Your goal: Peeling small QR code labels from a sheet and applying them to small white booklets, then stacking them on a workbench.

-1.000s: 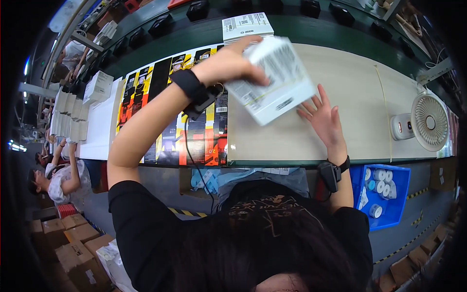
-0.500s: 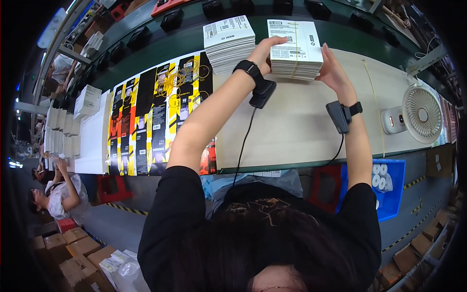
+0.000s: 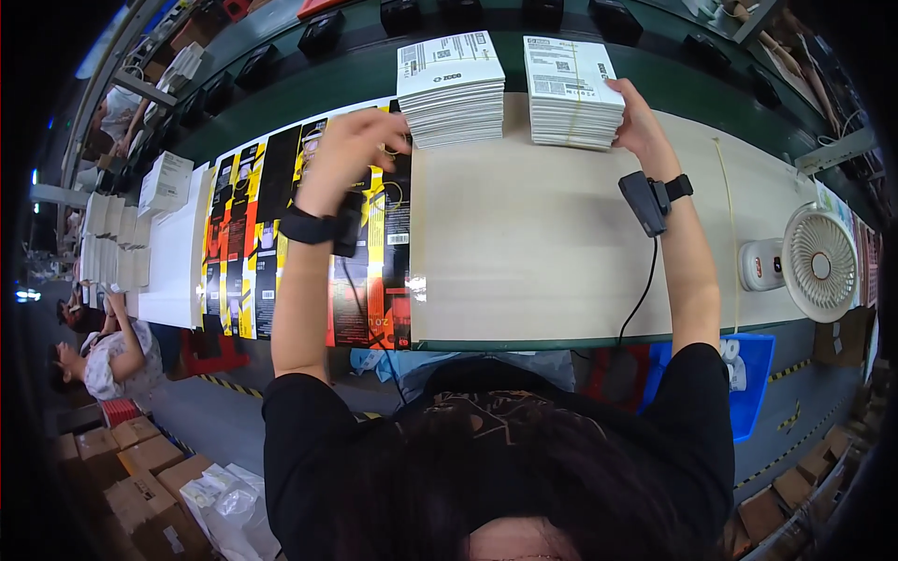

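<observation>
My right hand [image 3: 640,123] grips the right edge of a stack of white printed booklets [image 3: 566,117], its index finger or thumb at the top corner. A thin yellow rubber band [image 3: 576,70] runs across that stack. To the left, and apart from it, stands a second stack of white booklets [image 3: 454,107]; no band shows on it. My left hand [image 3: 358,145], slightly blurred, is raised with fingers apart over the printed yellow, black and red sheet [image 3: 271,243]. It largely hides the loose rubber bands [image 3: 393,194] there. Nothing shows in this hand.
A white fan [image 3: 819,266] stands at the table's right end. Black devices [image 3: 402,17] line the green conveyor [image 3: 510,65] beyond. More white stacks [image 3: 117,243] sit far left, near another person [image 3: 122,355]. A blue crate [image 3: 756,393] is below the table's right.
My left hand has left the banded stack and moved left to the printed sheet. The banded stack now sits farther back, with my right hand still on it.
</observation>
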The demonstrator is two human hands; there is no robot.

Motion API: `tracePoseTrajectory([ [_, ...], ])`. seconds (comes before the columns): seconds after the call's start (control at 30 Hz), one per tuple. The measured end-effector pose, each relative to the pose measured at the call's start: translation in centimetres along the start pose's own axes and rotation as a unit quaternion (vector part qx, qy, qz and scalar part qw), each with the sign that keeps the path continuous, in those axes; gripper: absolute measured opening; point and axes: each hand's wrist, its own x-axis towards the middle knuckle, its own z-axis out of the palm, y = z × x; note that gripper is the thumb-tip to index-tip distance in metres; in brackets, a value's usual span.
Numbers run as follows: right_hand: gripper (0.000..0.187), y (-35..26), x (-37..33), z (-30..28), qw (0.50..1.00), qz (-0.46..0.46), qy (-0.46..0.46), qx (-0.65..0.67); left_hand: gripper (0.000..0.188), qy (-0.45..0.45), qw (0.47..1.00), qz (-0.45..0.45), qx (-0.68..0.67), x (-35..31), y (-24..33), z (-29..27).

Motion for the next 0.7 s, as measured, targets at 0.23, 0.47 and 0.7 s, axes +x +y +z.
tracePoseTrajectory([
  [0.23,0.071,-0.6,1.0,3.4,0.999,-0.015,-0.038,-0.022,0.055,0.110,0.957,-0.008,-0.267,5.5,-5.8,-2.6],
  [0.47,0.070,-1.2,-2.2,5.0,0.986,-0.018,-0.021,-0.162,0.068,-0.026,0.944,-0.028,-0.326,6.3,-6.7,0.2],
  [0.7,0.058,1.5,3.5,0.6,0.980,-0.136,-0.048,0.134,0.042,-0.038,0.925,-0.035,-0.376,5.4,-3.3,1.1],
])
